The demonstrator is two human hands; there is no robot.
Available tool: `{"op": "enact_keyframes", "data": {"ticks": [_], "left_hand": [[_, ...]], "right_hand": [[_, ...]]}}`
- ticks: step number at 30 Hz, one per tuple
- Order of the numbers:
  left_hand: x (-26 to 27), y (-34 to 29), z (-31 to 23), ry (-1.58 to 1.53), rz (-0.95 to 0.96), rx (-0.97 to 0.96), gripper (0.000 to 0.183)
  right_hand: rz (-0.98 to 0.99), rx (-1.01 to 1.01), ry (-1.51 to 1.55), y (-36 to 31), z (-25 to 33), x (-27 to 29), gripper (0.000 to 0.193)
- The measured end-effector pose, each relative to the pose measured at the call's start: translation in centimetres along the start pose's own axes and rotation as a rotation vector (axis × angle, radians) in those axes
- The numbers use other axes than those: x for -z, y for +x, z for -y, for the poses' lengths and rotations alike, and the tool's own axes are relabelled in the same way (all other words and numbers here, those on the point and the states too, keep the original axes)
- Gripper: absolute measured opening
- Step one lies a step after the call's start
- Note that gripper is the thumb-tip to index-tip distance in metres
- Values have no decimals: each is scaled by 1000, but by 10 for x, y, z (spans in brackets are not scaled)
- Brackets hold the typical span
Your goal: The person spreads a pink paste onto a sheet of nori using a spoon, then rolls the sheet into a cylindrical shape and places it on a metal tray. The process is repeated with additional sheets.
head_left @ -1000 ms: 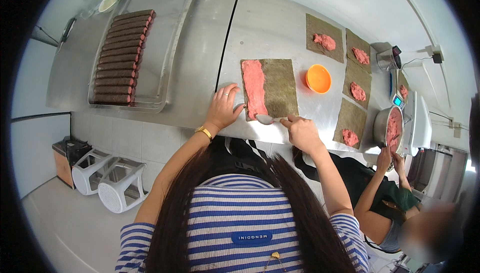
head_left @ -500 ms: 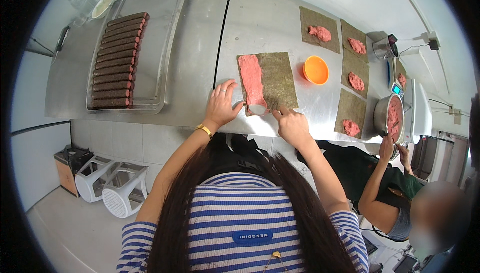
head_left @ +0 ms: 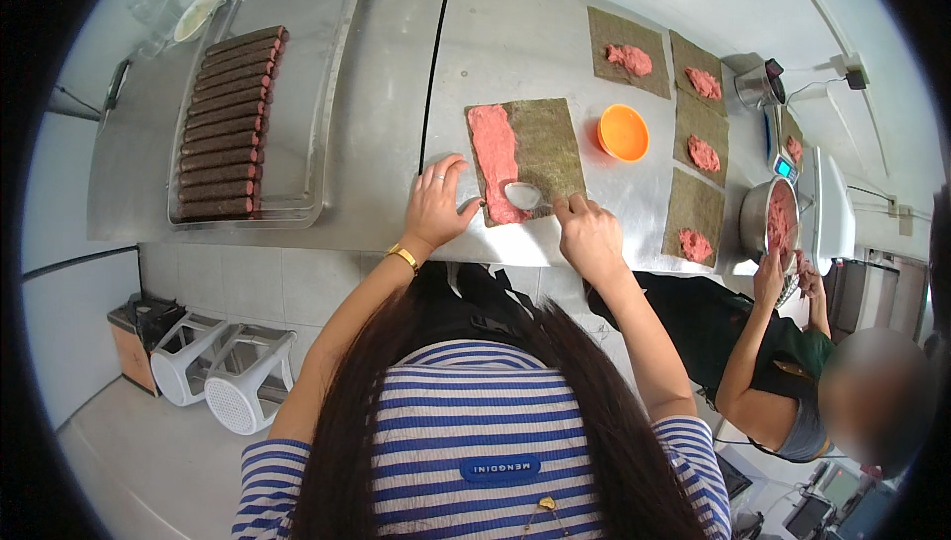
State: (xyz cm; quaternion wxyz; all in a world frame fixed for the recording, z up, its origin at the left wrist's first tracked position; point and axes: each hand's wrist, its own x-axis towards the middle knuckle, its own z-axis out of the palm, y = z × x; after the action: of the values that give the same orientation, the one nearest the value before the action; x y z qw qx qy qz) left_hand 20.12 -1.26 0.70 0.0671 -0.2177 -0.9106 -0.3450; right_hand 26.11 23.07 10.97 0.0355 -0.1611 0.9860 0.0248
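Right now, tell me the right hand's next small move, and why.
Probably a light stroke of the spoon along the near end of the pink strip: the right hand holds the spoon, whose bowl is at the strip's right edge there, and that end looks uneven. The left hand rests beside the greenish-brown sheet.

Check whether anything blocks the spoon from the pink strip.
Nothing visible does: the spoon in the right hand overlaps the pink strip near its lower end. The left hand is at the left edge of the sheet; the orange bowl, farther right.
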Motion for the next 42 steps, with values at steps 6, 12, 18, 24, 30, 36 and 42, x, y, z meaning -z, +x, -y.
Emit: {"op": "enact_keyframes", "data": {"ticks": [6,12,18,24,30,36,42], "left_hand": [[1,1,0,14,13,-3,61],[-1,1,-1,7,33,17,63],[0,2,-1,22,39,10,63],[1,1,-3,43,73,23,66],[1,2,-1,36,66,-4,68],[1,2,-2,18,67,1,69],[3,2,-2,3,73,7,68]], "right_hand": [[97,45,-4,-10,29,-5,19],[20,129,-11,-22,19,-7,21],[-94,167,-38,-29,-29,2,36],[-154,203,-23,-31,-35,-12,43],[-135,198,19,-19,-35,-18,30],[7,148,135,3,-42,-17,27],[-38,179,198,44,-52,-22,30]]}}
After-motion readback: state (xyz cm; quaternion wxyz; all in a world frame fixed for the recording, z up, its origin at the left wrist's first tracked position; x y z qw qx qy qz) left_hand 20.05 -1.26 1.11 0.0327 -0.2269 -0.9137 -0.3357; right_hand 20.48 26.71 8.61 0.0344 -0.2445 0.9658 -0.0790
